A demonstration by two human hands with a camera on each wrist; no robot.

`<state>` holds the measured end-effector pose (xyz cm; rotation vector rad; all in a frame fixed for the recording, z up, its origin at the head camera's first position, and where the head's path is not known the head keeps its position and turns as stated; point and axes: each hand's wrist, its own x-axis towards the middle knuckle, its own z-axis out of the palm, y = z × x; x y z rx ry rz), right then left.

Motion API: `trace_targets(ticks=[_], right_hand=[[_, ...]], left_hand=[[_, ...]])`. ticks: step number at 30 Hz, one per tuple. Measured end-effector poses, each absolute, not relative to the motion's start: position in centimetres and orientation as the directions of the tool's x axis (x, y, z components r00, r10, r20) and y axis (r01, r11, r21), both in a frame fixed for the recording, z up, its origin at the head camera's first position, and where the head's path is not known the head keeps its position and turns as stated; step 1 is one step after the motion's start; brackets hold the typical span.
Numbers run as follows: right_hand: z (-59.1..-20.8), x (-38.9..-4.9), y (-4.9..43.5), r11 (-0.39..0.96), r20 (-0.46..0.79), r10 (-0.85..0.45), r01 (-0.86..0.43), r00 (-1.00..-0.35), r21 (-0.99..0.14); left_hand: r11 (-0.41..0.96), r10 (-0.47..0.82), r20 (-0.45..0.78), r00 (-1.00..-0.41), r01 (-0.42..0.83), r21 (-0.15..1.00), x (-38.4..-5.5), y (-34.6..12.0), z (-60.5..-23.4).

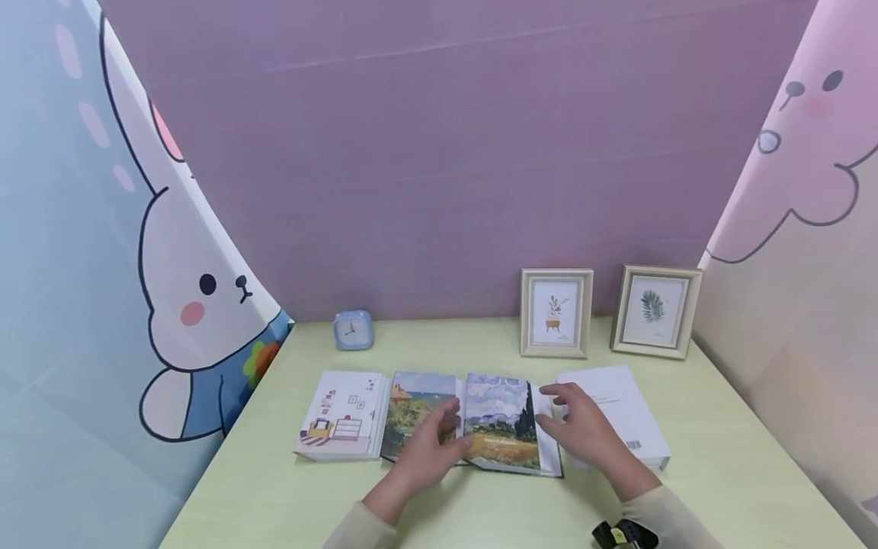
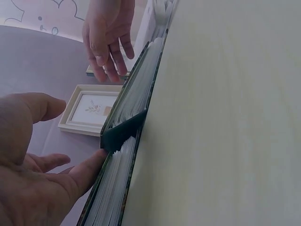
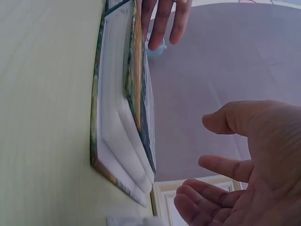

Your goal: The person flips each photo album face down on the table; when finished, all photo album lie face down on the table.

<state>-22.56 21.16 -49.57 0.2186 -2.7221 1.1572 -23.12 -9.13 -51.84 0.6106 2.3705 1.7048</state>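
Note:
Two books with landscape paintings on their covers lie side by side at the middle of the table. My left hand [image 1: 428,448] is over the left painting book [image 1: 406,415], partly hiding it; in the left wrist view a fingertip touches a book edge near a dark band [image 2: 123,133]. At the right side of the wheat-field book [image 1: 501,427] is my right hand [image 1: 581,423], fingers loosely spread and holding nothing. The right wrist view shows that hand apart from the book, whose cover [image 3: 136,89] stands slightly raised above its pages [image 3: 115,80].
A white book [image 1: 343,415] with a room drawing lies at the left, another white book [image 1: 634,408] at the right, partly behind my right hand. Farther back stand a blue clock [image 1: 353,331] and two picture frames, one with a potted plant [image 1: 555,351], one with a leaf [image 1: 655,347].

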Motion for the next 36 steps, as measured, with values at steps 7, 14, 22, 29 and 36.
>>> trace_targets(ticks=[7,14,22,29,36], right_hand=[[-49.6,-22.7,19.7,0.697,0.159,-0.119,-0.196,-0.98,-0.69],[-49.7,-22.2,18.4,0.711,0.106,-0.204,-0.222,-0.973,-0.667],[-50.5,-21.7,17.8,0.76,0.158,-0.27,-0.311,-0.95,-0.57],[-51.1,-21.7,17.7,0.777,0.179,-0.268,-0.322,-0.947,-0.541],[-51.2,-21.6,17.6,0.778,0.171,-0.259,-0.31,-0.951,-0.546]], left_hand=[[0.273,0.412,0.117,-0.904,0.245,0.93,-23.0,-9.0,-51.8],[0.266,0.432,0.102,-0.896,0.235,0.935,-23.0,-9.0,-51.7],[0.218,0.446,0.093,-0.89,0.208,0.954,-23.1,-8.9,-52.1],[0.207,0.423,0.101,-0.9,0.205,0.957,-23.1,-8.6,-52.4],[0.174,0.428,0.095,-0.899,0.185,0.967,-23.1,-8.6,-52.6]])
